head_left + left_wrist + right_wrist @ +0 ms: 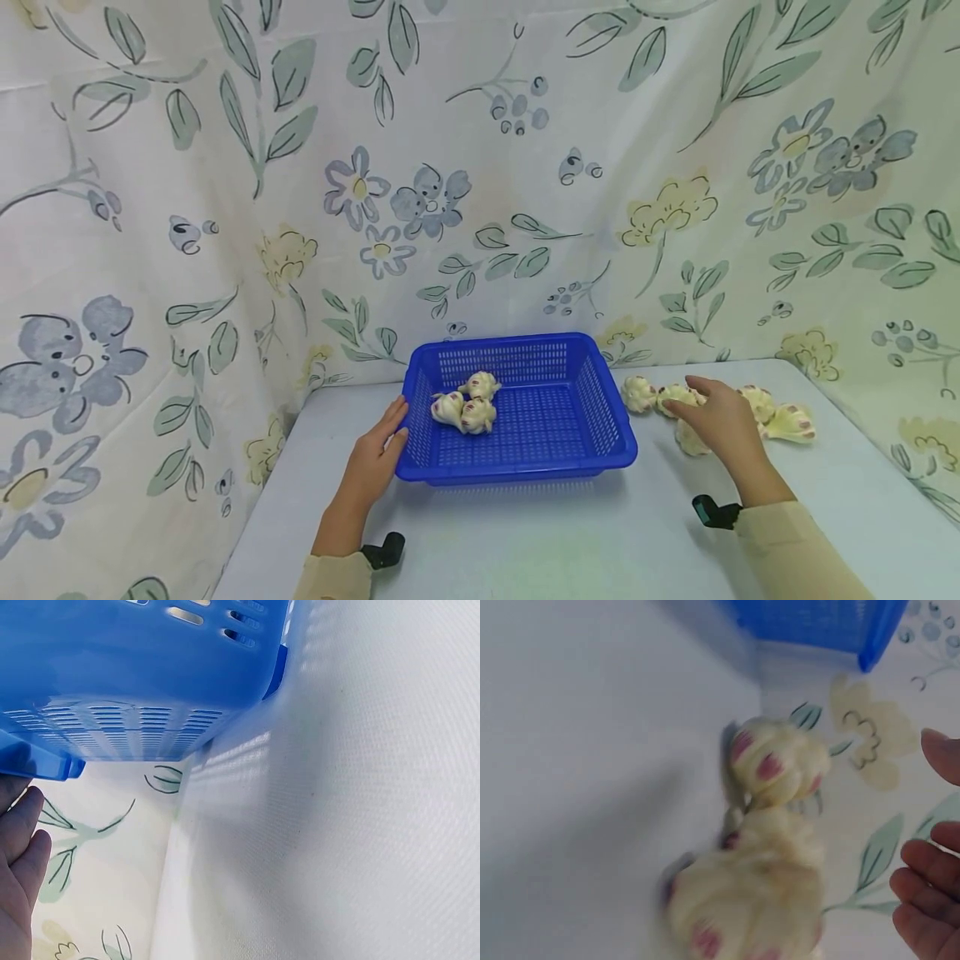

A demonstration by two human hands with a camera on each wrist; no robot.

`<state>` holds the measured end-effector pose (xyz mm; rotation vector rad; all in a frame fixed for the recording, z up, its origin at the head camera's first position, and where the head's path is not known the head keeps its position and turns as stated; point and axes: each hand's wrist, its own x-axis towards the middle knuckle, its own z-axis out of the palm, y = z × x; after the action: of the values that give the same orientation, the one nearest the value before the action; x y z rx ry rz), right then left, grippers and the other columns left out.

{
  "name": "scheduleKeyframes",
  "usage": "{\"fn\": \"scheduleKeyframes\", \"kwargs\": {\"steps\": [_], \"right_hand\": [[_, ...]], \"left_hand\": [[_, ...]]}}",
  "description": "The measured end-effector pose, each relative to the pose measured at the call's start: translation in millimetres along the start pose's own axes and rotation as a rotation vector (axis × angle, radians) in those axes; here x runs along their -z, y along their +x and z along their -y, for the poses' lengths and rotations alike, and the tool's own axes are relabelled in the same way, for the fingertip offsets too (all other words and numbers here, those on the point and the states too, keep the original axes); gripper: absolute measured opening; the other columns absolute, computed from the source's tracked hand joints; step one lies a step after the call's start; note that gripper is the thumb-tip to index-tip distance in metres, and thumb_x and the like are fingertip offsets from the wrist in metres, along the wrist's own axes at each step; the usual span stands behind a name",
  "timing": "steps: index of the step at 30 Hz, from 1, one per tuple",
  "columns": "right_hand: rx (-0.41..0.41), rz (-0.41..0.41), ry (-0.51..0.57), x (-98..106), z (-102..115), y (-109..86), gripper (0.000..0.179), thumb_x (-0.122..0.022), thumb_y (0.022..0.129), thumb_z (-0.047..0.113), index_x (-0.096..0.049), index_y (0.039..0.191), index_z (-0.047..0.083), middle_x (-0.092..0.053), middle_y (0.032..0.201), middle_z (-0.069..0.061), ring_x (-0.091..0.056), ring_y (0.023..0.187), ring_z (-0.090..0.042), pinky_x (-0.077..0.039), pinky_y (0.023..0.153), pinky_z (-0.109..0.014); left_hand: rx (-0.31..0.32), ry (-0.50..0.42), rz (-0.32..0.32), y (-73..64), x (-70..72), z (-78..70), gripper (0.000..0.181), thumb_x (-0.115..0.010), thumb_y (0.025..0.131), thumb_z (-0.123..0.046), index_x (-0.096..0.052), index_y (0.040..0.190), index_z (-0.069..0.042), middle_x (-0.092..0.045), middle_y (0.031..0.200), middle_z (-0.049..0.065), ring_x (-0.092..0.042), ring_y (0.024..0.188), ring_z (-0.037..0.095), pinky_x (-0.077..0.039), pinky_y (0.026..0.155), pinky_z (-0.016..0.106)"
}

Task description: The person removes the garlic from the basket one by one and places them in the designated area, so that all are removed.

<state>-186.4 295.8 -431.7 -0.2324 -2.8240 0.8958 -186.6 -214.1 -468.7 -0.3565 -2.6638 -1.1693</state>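
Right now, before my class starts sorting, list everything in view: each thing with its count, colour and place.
Basket: 1, blue, on the table near the cloth
Garlic bulbs inside: 3, cream with pinkish marks, left part of the basket
Garlic bulbs outside: at least 5 (a hand hides part), same colours, on the table right of the basket
Table: 1, white, under everything
Cloth: number of pieces unclear, pale with floral print, behind and beside the table
Wrist devices: 2, black, one per wrist
Sleeves: 2, beige, on the forearms
Left hand: 1, bare, at the basket's left rim
Right hand: 1, bare, by the outside bulbs
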Motion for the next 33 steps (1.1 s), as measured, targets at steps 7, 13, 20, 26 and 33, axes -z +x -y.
{"fn": "scheduleKeyframes", "kwargs": {"steps": [7,13,20,26,33], "right_hand": [[0.08,-0.05,0.051,5.5,35.7,1.7,0.079,-0.069,0.088,0.051,-0.049,0.14,-0.006,-0.051,0.14,-0.03,-0.045,0.128,-0.052,-0.043,0.097,-0.067],[0.153,-0.085,0.114,9.1,74.2,1.5,0.074,-0.07,0.088,0.048,-0.051,0.14,-0.001,-0.053,0.14,-0.026,-0.048,0.129,-0.048,-0.045,0.097,-0.064],[0.233,-0.067,0.203,-0.8,116.0,6.3,0.069,-0.073,0.087,0.044,-0.054,0.139,0.003,-0.056,0.14,-0.02,-0.05,0.128,-0.045,-0.047,0.099,-0.06],[0.299,-0.017,0.234,-23.2,144.7,9.2,0.067,-0.074,0.086,0.041,-0.056,0.138,0.004,-0.058,0.139,-0.018,-0.053,0.129,-0.04,-0.047,0.102,-0.056],[0.319,0.056,0.273,-61.6,174.1,2.1,0.065,-0.077,0.084,0.039,-0.057,0.137,0.008,-0.059,0.138,-0.011,-0.052,0.132,-0.032,-0.045,0.106,-0.052]], "left_hand": [[-0.018,-0.005,-0.009,-0.8,0.4,0.4,0.047,-0.047,0.104,-0.024,-0.042,0.15,-0.012,-0.035,0.159,0.004,-0.033,0.146,0.027,-0.032,0.114,0.051],[-0.018,-0.004,-0.009,-1.4,1.1,0.3,0.048,-0.047,0.104,-0.026,-0.043,0.15,-0.013,-0.035,0.159,0.0,-0.033,0.146,0.025,-0.032,0.114,0.05],[-0.018,0.006,-0.015,-1.3,0.6,0.8,0.048,-0.046,0.104,-0.025,-0.042,0.15,-0.013,-0.035,0.159,0.004,-0.034,0.145,0.027,-0.032,0.114,0.051],[-0.022,0.001,-0.013,-1.3,0.8,0.8,0.048,-0.047,0.104,-0.025,-0.042,0.15,-0.013,-0.035,0.159,0.003,-0.034,0.145,0.028,-0.031,0.114,0.051],[-0.024,-0.007,-0.012,-0.3,-0.1,1.2,0.047,-0.047,0.104,-0.024,-0.043,0.15,-0.012,-0.035,0.159,0.002,-0.034,0.145,0.027,-0.031,0.114,0.051]]}}
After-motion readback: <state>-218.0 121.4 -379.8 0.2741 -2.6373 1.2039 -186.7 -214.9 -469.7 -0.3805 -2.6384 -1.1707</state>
